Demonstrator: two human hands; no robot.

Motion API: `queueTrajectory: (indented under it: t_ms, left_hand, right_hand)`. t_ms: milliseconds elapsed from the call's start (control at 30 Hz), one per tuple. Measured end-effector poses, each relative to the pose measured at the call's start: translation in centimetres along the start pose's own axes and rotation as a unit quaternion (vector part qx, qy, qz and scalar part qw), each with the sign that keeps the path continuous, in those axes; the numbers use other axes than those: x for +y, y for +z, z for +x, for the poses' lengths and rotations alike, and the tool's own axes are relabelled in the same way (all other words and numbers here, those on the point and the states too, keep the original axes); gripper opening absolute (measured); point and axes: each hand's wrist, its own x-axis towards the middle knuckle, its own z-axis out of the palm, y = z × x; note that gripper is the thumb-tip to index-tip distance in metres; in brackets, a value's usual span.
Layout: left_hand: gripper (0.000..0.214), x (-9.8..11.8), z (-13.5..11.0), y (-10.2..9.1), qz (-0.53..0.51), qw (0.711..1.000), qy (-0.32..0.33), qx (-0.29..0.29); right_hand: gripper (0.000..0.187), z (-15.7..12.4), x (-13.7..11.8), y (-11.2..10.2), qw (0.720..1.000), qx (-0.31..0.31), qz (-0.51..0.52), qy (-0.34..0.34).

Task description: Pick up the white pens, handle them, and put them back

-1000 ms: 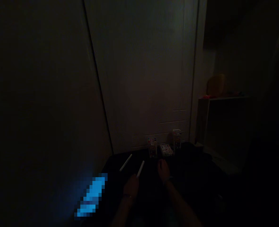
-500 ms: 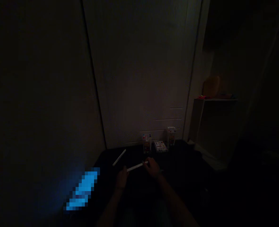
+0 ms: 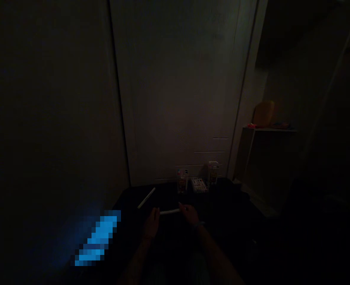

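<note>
A slim white marker (image 3: pixel 169 211) spans the gap between my two hands, low over the dark table. My left hand (image 3: pixel 153 222) has its fingers closed round the left end. At the right end, my right hand (image 3: pixel 189 213) grips it between thumb and fingers. A second white marker (image 3: pixel 147 198) lies slantwise on the table, beyond my left hand. The room is very dim, so finger details and any print on the held marker are hard to make out.
On the dark table (image 3: pixel 228 198), by the pale panel (image 3: pixel 181 99), stand a clear container (image 3: pixel 182 183) with coloured tops, a patterned box (image 3: pixel 199 185) and another clear container (image 3: pixel 213 174). A bright blue pixelated patch (image 3: pixel 99 237) is at left. A shelf unit (image 3: pixel 270 130) holds an orange object (image 3: pixel 263 113).
The held marker has turned from a slant to nearly level, its right end lower. My right hand has dropped slightly. The view has shifted a little.
</note>
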Motion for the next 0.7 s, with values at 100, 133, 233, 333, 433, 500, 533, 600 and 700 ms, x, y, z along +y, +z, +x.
queueTrajectory:
  t_ms: [100,133,233,333,433,500,533,600,700]
  left_hand:
    - [0.035,0.4,-0.2,-0.1,0.045,0.999,0.002,-0.025]
    - [0.034,0.6,-0.3,-0.1,0.055,0.998,0.011,-0.03]
    - [0.036,0.6,-0.2,0.1,0.064,0.997,0.019,-0.031]
    - [0.041,-0.1,0.2,0.4,0.034,0.999,0.007,-0.03]
    - [0.046,-1.0,0.7,0.7,-0.024,0.999,-0.008,-0.026]
    - [0.047,-1.5,0.9,0.9,-0.066,0.997,-0.018,-0.019]
    - [0.046,-1.6,1.0,0.9,-0.087,0.996,-0.021,-0.012]
    - [0.043,-1.8,1.1,1.0,-0.121,0.992,-0.023,0.012]
    - [0.041,-1.9,1.1,1.0,-0.138,0.99,0.0,0.033]
  right_hand:
    - [0.047,-0.1,0.2,0.1,1.0,0.012,0.006,-0.01]
    - [0.046,-0.2,0.3,0.2,1.0,0.021,0.003,-0.013]
    - [0.045,-0.3,0.7,0.4,0.998,0.05,-0.022,-0.018]
    - [0.042,-0.4,0.8,0.7,0.996,0.056,-0.065,-0.038]
    - [0.039,-0.4,0.6,0.7,0.99,0.058,-0.108,-0.066]
    - [0.039,-0.3,0.3,0.7,0.986,0.048,-0.144,-0.074]
    - [0.039,-0.2,0.2,0.7,0.983,0.039,-0.165,-0.075]
    - [0.039,-0.1,-0.1,0.7,0.976,0.014,-0.203,-0.076]
    - [0.039,0.1,-0.2,0.8,0.971,-0.008,-0.226,-0.073]
